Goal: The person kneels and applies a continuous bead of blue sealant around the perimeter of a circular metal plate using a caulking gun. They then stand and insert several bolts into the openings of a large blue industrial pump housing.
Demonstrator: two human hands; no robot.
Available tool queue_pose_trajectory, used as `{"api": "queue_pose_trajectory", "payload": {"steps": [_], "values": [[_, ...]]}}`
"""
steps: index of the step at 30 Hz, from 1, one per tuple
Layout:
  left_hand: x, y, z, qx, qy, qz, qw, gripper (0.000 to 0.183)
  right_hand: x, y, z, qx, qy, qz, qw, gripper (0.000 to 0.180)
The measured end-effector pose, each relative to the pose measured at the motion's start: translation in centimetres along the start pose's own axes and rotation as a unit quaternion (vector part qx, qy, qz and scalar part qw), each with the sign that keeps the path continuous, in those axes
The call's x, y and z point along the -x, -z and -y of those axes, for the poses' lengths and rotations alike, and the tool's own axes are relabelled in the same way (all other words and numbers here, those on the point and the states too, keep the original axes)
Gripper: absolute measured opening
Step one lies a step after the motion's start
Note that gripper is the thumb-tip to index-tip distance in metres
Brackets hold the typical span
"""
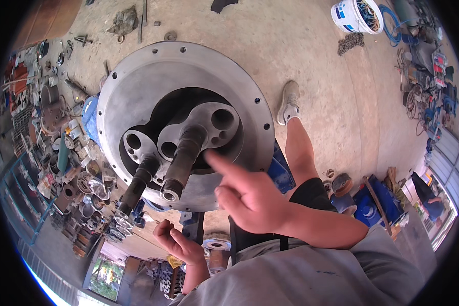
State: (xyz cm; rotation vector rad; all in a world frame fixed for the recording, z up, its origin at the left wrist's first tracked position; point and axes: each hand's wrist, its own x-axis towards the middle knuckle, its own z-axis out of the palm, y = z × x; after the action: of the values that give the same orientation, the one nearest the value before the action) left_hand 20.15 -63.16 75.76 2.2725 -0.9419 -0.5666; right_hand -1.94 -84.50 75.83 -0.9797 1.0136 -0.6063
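Observation:
A large round grey metal casing with bolt holes around its flange sits before me. Two lobed metal rotors fill its figure-eight opening, the larger rotor lobe and a smaller-looking rotor lobe. A stepped, dark, threaded-end shaft sticks out towards me from one, and a second shaft from the other. My right hand, slightly blurred and holding nothing, points its index finger at the opening beside the nearer shaft; contact cannot be told. Below the casing, my left hand is curled in the air with nothing visible in it.
Metal parts crowd the floor at left beside a blue rail. A white bucket of scrap and a blue hose lie top right. Tools and machine parts line the right side. A person is near the doorway.

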Motion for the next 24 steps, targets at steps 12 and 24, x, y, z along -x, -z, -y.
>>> {"api": "queue_pose_trajectory", "payload": {"steps": [12, 24], "values": [[-0.3, -0.6, -1.3, -0.004, 0.015, -0.039, 0.999, 0.035, -0.7, 0.8, 1.6, -0.043, -0.088, 0.026, 0.995, 0.071], [-1.0, -0.3, -1.9, -0.025, 0.003, -0.058, 0.998, 0.035, -10.8, 8.0, 9.7, 0.302, 0.007, 0.204, 0.931, 0.052]]}}
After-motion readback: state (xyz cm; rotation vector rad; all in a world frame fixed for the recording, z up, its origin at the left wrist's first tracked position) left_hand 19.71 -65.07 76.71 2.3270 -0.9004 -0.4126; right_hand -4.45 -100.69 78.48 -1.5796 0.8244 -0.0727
